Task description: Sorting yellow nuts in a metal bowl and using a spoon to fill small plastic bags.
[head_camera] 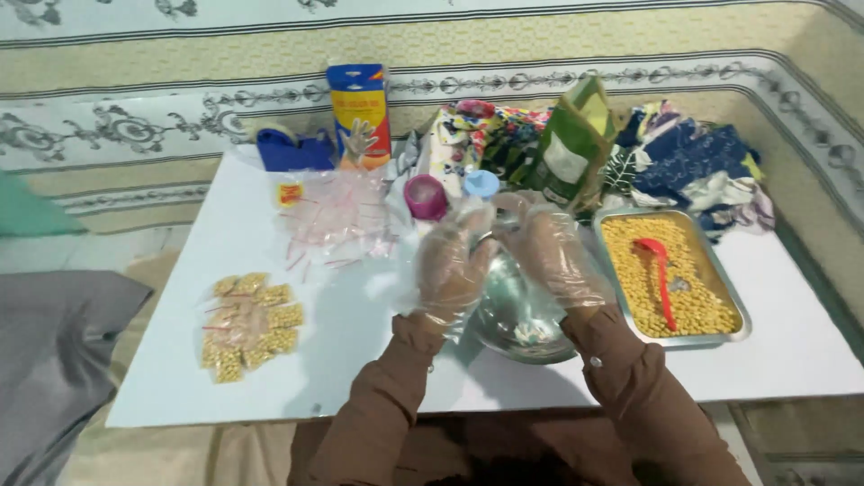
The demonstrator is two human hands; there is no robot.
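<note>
Above a steel bowl (pixel 520 317) at the near edge of a white table (pixel 792 342), you hold both hands close together, each in a thin clear plastic glove. Your left hand (pixel 447 267) has its fingers curled loosely inward, and your right hand (pixel 551 255) bends its fingers toward it; a bit of clear plastic seems pinched between the fingertips, though the blur makes it hard to tell whether either hand truly grips it. Brown sleeves cover both of your arms.

Just right of the bowl sits a rectangular metal tray (pixel 733 302) filled with yellow beans (pixel 697 301), and a red spoon (pixel 660 270) lies on the beans. To your left on the table lies a cluster of small filled bags (pixel 250 326) of the same yellow beans. Farther back is a loose heap of empty clear bags (pixel 337 216) with red strips. Behind the hands stand a purple cup (pixel 426 197), a pale blue lid (pixel 481 184), a green packet (pixel 570 148) and an upright blue and yellow box (pixel 360 112).
</note>
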